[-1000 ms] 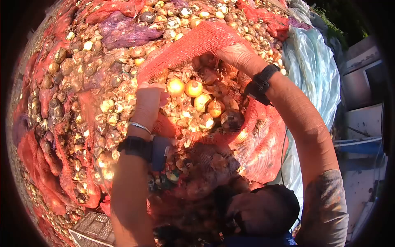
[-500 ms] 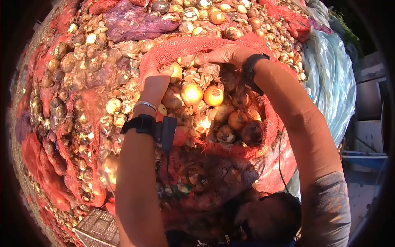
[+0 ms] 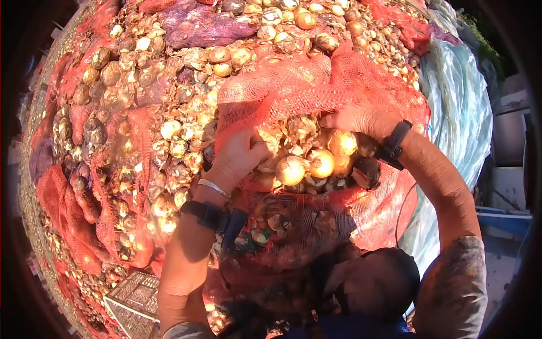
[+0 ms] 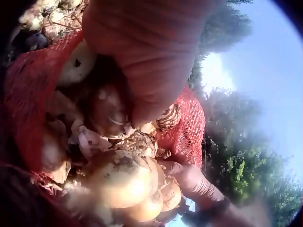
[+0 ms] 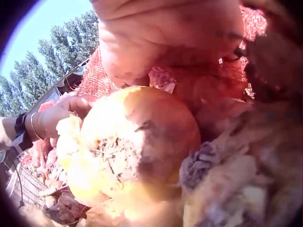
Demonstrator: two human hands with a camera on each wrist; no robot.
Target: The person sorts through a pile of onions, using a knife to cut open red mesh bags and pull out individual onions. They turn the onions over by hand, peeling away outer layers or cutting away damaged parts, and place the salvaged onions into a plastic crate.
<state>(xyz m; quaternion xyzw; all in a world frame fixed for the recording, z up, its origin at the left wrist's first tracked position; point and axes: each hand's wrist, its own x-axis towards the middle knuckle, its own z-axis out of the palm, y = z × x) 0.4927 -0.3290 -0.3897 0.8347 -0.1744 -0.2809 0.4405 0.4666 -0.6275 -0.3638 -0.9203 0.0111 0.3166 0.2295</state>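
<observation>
A red mesh bag [image 3: 282, 104] lies open in the head view, with yellow onions [image 3: 322, 163] and loose skins in its mouth. At the mouth's left side, my left hand [image 3: 237, 158] grips the mesh, thumb toward the onions, fingers partly hidden. My right hand [image 3: 367, 121] holds the upper right of the rim, fingertips covered by mesh. Close under the palm of my right hand [image 5: 170, 42], the right wrist view shows a large onion [image 5: 142, 142]. The left wrist view has onions [image 4: 118, 179] below my left hand [image 4: 147, 52], with mesh [image 4: 187, 127] behind.
Loose onions and skins [image 3: 169, 130] cover the heap around the bag, with other red mesh bags [image 3: 56, 198] at left and a purple one [image 3: 203, 25] above. A crate [image 3: 135, 294] stands lower left. Pale plastic sheeting [image 3: 460, 107] lies at right; a person's capped head [image 3: 378, 282] is below.
The bag's far side has come down toward the near side, covering more of its mouth. Both hands have moved nearer the body with the mesh, and the onions inside have shifted.
</observation>
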